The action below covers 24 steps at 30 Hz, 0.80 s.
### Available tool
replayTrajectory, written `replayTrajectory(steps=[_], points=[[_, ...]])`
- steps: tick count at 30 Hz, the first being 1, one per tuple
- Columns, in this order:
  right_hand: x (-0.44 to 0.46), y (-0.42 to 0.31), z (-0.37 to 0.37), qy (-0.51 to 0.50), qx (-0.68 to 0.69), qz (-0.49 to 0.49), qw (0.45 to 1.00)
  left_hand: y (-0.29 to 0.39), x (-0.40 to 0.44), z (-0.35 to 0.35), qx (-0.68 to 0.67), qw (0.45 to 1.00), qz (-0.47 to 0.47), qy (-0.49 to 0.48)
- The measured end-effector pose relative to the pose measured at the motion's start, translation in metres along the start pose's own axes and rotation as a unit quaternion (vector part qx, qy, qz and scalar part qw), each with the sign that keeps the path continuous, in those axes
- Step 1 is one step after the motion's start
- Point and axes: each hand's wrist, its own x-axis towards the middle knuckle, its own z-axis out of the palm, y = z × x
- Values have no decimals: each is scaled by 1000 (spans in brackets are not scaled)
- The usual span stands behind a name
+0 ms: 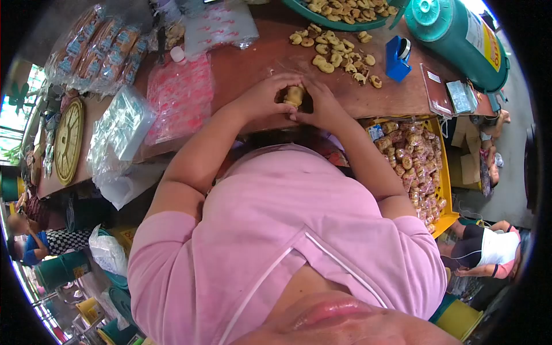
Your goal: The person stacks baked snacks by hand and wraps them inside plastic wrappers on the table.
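Near the table's front edge, my left hand and my right hand meet in a ring around a small stack of round, light-brown cookies. Fingers of both hands curl inward and press on the stack from either side. How many pieces it holds is partly hidden. Beyond my hands, loose cookies lie scattered on the brown table. To the left of my left hand lie flat plastic bags with red print.
A green basin of cookies stands at the back, beside a blue tape dispenser and a green container. Wrapped packs fill a yellow crate on the right. Clear bags and bundled packs lie left. Other people are nearby.
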Motion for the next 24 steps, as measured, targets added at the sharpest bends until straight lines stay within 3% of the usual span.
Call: replayTrajectory(steps=[6,9,13,15,21,24], points=[[-47,9,-46,9,-81,130,988,-7,2,-2,-36,999,-9,-5],[-61,-6,-61,-186,-78,306,931,-5,2,-3,-59,998,-25,-13],[-83,24,-25,-157,93,348,920,-5,5,-6,-31,999,-17,-18],[-75,31,-18,-134,211,427,869,0,6,-11,-36,999,-21,-34],[-35,56,-8,-32,306,172,936,-3,5,-14,-24,998,-15,-60],[7,14,-20,-72,225,276,932,-5,7,-14,-15,998,-11,-60]])
